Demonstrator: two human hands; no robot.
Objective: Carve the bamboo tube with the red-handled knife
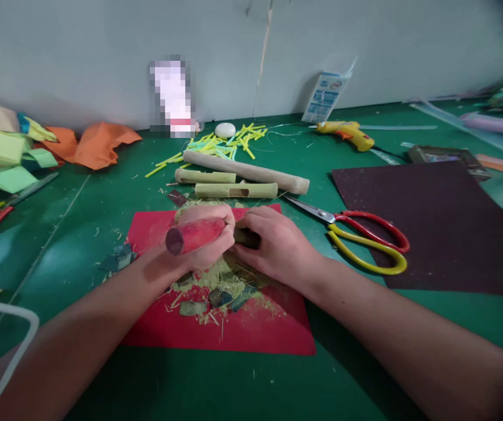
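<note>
My left hand is closed around the thick red handle of a tool whose working end is hidden. Close beside it, my right hand has its fingers wrapped round a dark green bamboo piece, mostly covered by the hands. Both hands are over a red sheet strewn with pale shavings and dark green chips. Just beyond the hands lie a bamboo tube with a cut-out notch and another notched tube. Behind those rests a long pale stick.
Scissors with red and yellow handles lie right of my right hand, partly on a dark sheet. Farther back are cut yellow straws and a yellow glue gun. Orange paper and folded paper pieces sit left.
</note>
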